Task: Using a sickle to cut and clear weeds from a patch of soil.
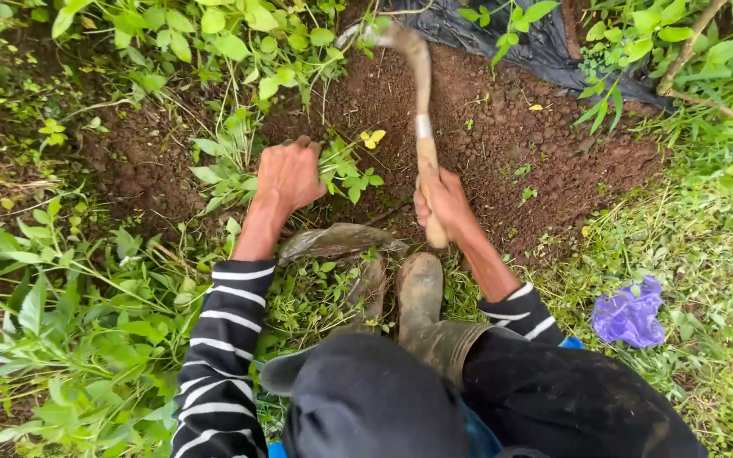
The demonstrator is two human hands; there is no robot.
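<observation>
My left hand is closed around a clump of green weeds at the edge of a patch of bare brown soil. My right hand grips the wooden handle of a curved sickle, whose blade curls over at the top near the far plants. The sickle stands just right of the held weeds, above the soil. Both arms wear black sleeves with white stripes. My muddy rubber boots are planted below the hands.
A black plastic sheet lies at the top edge of the soil. A crumpled purple plastic bag rests in the grass at right. Dense leafy weeds fill the left side, and a bare branch crosses the upper right.
</observation>
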